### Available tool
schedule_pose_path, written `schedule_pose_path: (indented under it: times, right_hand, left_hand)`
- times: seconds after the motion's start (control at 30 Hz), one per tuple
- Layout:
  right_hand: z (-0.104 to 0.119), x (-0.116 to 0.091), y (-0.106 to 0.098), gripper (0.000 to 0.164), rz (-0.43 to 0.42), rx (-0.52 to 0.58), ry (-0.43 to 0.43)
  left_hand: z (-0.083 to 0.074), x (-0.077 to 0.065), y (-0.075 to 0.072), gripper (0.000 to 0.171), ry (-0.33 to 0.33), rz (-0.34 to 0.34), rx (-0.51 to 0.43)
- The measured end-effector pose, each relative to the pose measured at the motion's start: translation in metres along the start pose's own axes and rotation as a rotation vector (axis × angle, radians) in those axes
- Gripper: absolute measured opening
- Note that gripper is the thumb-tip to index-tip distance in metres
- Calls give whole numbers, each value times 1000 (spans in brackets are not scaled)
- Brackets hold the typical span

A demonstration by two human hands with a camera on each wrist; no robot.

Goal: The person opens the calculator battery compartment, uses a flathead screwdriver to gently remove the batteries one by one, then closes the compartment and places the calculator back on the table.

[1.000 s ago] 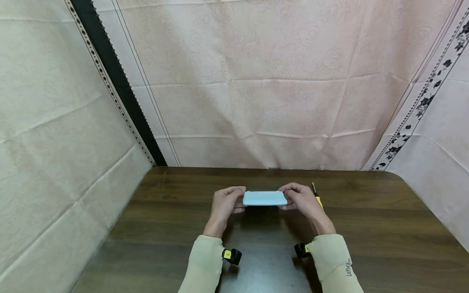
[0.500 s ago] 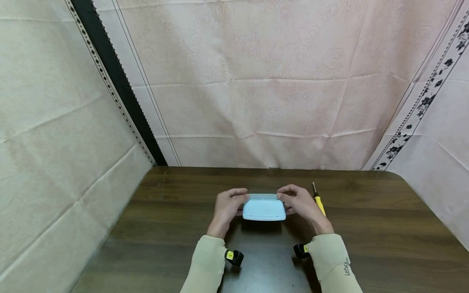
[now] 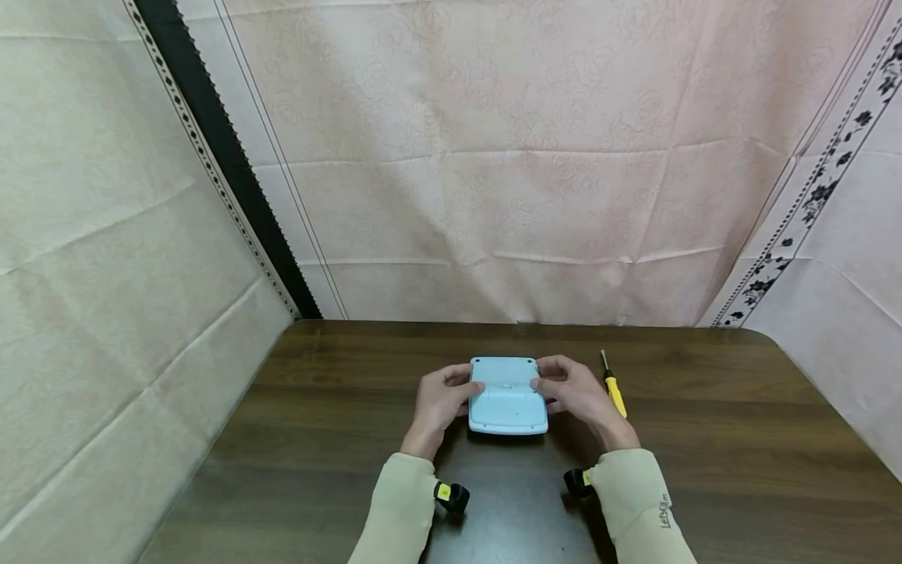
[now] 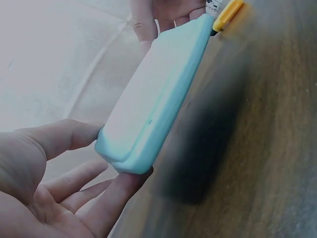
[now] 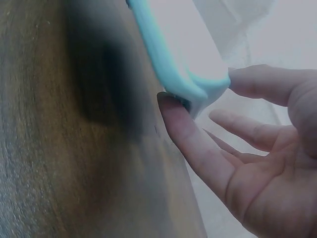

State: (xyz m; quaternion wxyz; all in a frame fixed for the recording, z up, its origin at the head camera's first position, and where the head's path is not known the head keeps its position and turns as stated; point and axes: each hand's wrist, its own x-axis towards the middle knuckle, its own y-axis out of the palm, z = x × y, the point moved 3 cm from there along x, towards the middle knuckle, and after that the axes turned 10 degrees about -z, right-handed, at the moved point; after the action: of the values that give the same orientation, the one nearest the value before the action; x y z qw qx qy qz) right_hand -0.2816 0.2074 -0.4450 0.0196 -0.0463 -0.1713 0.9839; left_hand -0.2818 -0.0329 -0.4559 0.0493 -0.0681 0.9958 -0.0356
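Observation:
A light-blue calculator (image 3: pixel 507 409), its back turned up toward the head camera, is held level just above the table. Small screw holes and a raised section show on that back; its front is hidden. My left hand (image 3: pixel 438 406) pinches the left edge, thumb on top. Opposite, my right hand (image 3: pixel 578 398) pinches the right edge. In the left wrist view the calculator (image 4: pixel 153 94) slants upward from thumb and finger, and a shadow lies on the wood below it. The right wrist view has the calculator's corner (image 5: pixel 183 49) between thumb and a finger.
A screwdriver (image 3: pixel 615 396) with a yellow handle lies on the brown wooden table (image 3: pixel 338 407), just right of my right hand. Pale patterned cloth (image 3: pixel 535 196) hangs behind the table and at both sides. Each wrist wears a small black camera.
The calculator has tilted from edge-on, through a half-turned angle, until its whole back faces up. Both thumbs have come over onto its top face, and the hands stay near the same place.

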Motion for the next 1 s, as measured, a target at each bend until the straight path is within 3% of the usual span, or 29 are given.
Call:
schedule_pose_path:
  times: [1.0]
  right_hand:
    - [-7, 1, 6, 49, -6, -102, 14]
  left_hand:
    - [16, 2, 4, 43, -19, -2, 43]
